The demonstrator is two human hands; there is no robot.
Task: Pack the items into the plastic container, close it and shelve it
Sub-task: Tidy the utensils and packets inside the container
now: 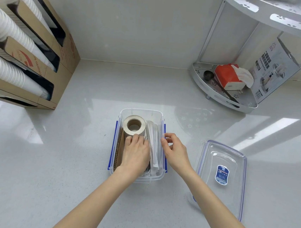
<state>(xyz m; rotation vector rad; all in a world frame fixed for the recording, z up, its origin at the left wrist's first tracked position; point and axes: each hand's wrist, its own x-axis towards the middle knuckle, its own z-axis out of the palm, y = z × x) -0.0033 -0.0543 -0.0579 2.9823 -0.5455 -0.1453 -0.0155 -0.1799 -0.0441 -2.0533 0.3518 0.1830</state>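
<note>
A clear plastic container (142, 111) with blue side clips stands open on the white counter in front of me. Inside it a roll of tape (133, 127) lies at the far left, corrugated cardboard pieces (119, 147) line the left wall, and a bundle of clear-wrapped white packets (153, 143) lies along the right. My left hand (136, 153) is inside the container, palm down, pressing on the items by the roll. My right hand (174, 151) pinches the container's right rim with fingers and thumb. The clear lid (221, 174) with a blue label lies upside down on the counter to the right.
A white corner shelf rack (221, 100) stands at the back right, holding a red tissue pack (227, 77), a black scoop (208, 76) and a printed box (273, 70). A cardboard dispenser (62, 65) with stacks of white cups leans at the left.
</note>
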